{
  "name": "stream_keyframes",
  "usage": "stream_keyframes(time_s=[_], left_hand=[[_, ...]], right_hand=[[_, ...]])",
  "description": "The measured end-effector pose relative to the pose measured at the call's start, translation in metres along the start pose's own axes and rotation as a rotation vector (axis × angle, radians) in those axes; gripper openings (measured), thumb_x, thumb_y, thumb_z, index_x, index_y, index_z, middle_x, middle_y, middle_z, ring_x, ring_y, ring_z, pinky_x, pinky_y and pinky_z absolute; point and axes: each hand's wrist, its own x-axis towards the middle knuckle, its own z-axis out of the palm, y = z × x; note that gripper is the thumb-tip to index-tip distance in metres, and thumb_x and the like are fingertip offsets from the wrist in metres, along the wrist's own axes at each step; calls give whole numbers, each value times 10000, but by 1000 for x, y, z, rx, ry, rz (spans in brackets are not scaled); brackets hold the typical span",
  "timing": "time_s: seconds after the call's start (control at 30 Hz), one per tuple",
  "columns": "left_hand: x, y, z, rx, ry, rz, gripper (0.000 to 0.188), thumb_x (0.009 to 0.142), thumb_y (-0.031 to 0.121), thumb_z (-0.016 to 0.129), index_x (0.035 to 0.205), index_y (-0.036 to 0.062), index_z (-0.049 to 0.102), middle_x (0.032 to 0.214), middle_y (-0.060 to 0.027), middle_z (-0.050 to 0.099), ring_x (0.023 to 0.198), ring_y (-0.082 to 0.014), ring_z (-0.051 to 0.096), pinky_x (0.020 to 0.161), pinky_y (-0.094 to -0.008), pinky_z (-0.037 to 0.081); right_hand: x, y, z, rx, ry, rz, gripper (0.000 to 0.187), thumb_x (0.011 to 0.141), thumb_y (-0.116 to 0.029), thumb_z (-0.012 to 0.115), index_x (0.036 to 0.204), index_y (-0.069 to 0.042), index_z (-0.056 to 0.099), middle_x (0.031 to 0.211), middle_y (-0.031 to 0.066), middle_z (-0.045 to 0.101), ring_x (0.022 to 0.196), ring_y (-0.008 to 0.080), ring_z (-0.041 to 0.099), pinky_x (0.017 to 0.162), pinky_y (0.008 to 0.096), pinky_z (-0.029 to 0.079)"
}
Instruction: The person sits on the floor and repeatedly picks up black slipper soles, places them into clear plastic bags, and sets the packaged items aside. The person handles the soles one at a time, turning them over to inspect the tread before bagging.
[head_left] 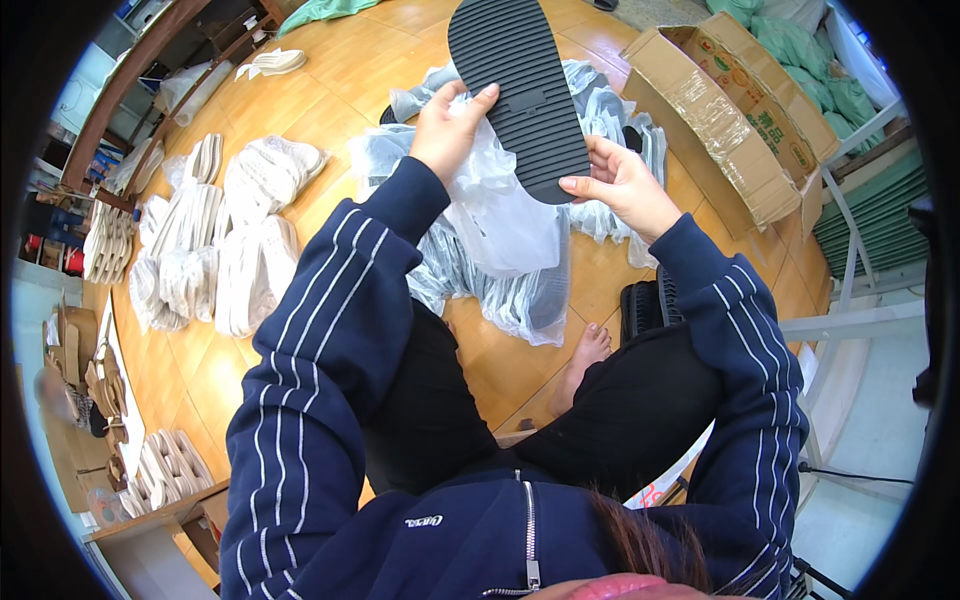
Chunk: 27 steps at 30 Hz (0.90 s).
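Note:
A black ribbed shoe sole (510, 75) is held up tilted in front of me, its grooved face toward me. My left hand (445, 132) is closed at its left edge, thumb lying against the ribs. At the lower right end, my right hand (622, 185) pinches the sole between thumb and fingers. A clear plastic bag (508, 225) hangs below the sole beside my left hand; whether those fingers also grip it, I cannot tell. Under my hands, several plastic-wrapped bundles of dark soles (545, 305) lie on the floor.
Several bagged bundles of white soles (255, 265) lie on the tiled floor (340, 90) at the left. An open cardboard box (710, 150) stands at the right, near a metal frame (850, 225). More black soles (640, 308) lie beside my foot.

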Motion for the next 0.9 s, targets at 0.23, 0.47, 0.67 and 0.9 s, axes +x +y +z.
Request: stream_keyframes(time_s=[0.23,0.47,0.67,0.9], left_hand=[[0,-1,0,-2,-88,158,343,886,188,717,1126,-23,593,994,-105,695,869,-131,668,759,-248,538],[-10,8,16,256,-157,330,328,864,185,737,1095,-23,634,996,-87,702,950,-150,642,888,-319,482],[-10,6,17,469,-118,460,355,850,214,751,1091,-23,644,979,-77,708,959,-146,631,913,-345,471],[-10,6,21,73,-121,232,329,876,188,727,1091,-37,617,963,-98,703,824,-114,665,738,-232,528]], right_hand=[[12,10,-14,-297,346,-130,436,879,-297,715,1161,6,578,1026,81,628,847,101,600,785,249,486],[15,23,-24,-317,373,-160,272,905,-269,683,972,-6,670,807,44,664,738,91,603,689,237,481],[9,13,-21,-577,390,-198,165,936,-165,631,907,-2,623,771,-5,598,688,63,535,638,228,451],[7,5,-18,-663,442,-309,141,857,-139,649,885,-3,624,766,75,630,660,128,580,622,273,465]])
